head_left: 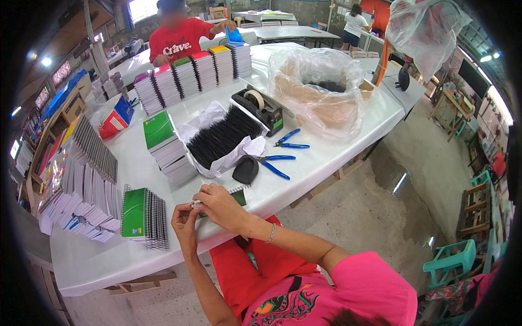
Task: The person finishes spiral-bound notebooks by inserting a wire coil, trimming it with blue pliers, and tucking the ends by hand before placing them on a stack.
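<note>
A green notebook [237, 196] with a spiral coil along its far edge lies at the table's near edge, mostly hidden under my hands. My left hand [185, 220] is closed in a pinch at the notebook's left end. Across the notebook reaches my right hand [222, 207], its fingers also pinched and meeting the left fingertips. The small bit between the fingertips is too small to make out. Left of my hands stands a stack of coiled green notebooks [134, 213]. Just beyond are a dark mouse-shaped object [246, 170] and blue-handled pliers [276, 164].
Black coils [225, 136] fill a paper-lined box beside a tape dispenser [260, 108] and blue cutters [292, 140]. Uncoiled green notebooks [163, 142] and bound stacks [81, 179] stand left. A plastic-lined carton [318, 98] is far right. Across the table, a person [176, 43] handles notebooks.
</note>
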The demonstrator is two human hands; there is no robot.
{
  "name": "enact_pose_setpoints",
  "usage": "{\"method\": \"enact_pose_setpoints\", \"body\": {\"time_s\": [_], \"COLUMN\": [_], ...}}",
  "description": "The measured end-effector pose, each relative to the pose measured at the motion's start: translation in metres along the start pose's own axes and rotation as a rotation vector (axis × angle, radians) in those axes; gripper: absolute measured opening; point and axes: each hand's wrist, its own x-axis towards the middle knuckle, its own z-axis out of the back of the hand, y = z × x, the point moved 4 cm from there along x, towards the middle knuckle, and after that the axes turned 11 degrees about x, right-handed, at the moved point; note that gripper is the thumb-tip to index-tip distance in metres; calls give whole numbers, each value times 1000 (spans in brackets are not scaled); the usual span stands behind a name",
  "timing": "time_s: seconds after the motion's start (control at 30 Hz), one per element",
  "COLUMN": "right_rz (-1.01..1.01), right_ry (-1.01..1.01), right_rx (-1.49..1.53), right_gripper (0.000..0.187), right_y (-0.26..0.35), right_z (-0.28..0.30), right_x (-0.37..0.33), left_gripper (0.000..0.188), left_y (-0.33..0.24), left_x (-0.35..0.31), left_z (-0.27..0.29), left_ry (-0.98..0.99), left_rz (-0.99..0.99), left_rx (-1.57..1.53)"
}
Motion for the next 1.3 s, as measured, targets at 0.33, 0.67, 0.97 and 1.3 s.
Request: {"method": "enact_pose_setpoints", "body": {"time_s": [0.33,0.67,0.97,1.3], "right_rz": [-62,-62,-96,-131], "right_ry": [-3,62,65,63], "right_rx": [-7,11,90,70], "right_gripper": [8,15,15,14], "right_y": [1,1,5,-1], "right_z": [-2,-3,-3,-8], "right_x": [4,5,6,6], "left_gripper": [13,13,13,13], "left_y": [0,4,9,9], "left_x": [0,-1,0,0], "left_z": [0,1,5,5], "left_ry": [-20,-12,-7,-4], "left_rz": [5,39,48,43], "left_rx": [22,-12,-10,1]}}
